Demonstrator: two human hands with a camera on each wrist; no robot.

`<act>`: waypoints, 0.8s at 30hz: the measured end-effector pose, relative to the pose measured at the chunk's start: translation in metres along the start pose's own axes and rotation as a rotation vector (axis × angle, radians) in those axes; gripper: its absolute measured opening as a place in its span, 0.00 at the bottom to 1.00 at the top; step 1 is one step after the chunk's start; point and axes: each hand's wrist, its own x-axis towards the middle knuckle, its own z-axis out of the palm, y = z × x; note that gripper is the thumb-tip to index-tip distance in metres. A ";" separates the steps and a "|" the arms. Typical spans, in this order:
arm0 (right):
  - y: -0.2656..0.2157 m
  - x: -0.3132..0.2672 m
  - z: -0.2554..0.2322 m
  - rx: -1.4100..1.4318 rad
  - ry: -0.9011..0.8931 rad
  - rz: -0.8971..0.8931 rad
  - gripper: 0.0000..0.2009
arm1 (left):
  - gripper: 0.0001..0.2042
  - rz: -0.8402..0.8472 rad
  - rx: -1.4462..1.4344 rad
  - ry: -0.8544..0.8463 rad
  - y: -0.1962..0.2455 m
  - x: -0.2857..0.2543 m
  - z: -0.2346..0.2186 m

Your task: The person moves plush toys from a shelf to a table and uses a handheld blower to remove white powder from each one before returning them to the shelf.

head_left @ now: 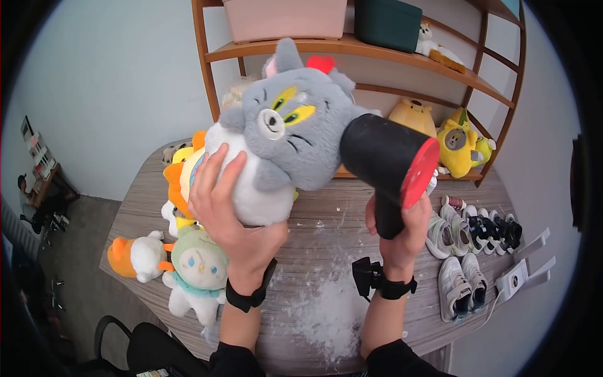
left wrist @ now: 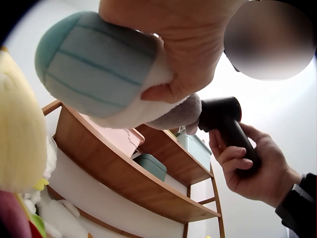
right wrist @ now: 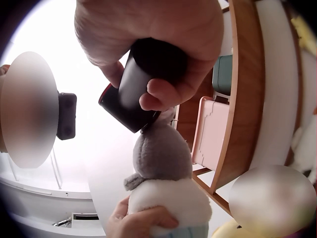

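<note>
My left hand (head_left: 235, 217) grips the white body of a plush cat (head_left: 320, 135) with a grey head, yellow eye patches and a red bow, raised above the table. My right hand (head_left: 405, 232) holds a black hair-dryer-shaped device (head_left: 383, 151) with a red rear end by its handle. In the head view, the device's front overlaps the side of the cat's head. The left wrist view shows the toy's blue striped bottom (left wrist: 94, 64), with the device (left wrist: 220, 111) at the head end. From the right wrist, the device's front (right wrist: 133, 121) sits right at the grey head (right wrist: 163, 153).
Several plush toys lie on the left of the table, among them a green-hooded one (head_left: 201, 267) and an orange-and-white one (head_left: 135, 254). White powdery residue (head_left: 333, 314) marks the tabletop. Shoes (head_left: 455, 286) and a white router-like box (head_left: 512, 279) stand right. Behind rises a wooden shelf (head_left: 276, 47).
</note>
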 end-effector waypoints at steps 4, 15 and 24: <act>0.004 0.002 -0.005 0.151 0.104 0.001 0.23 | 0.37 -0.001 -0.040 0.028 -0.004 0.001 -0.005; 0.005 0.003 -0.014 0.256 0.100 0.047 0.24 | 0.34 -0.036 -0.259 0.019 -0.010 0.003 -0.005; 0.006 0.004 -0.009 0.277 0.097 0.104 0.23 | 0.41 -0.616 -0.967 -0.181 -0.013 -0.009 -0.025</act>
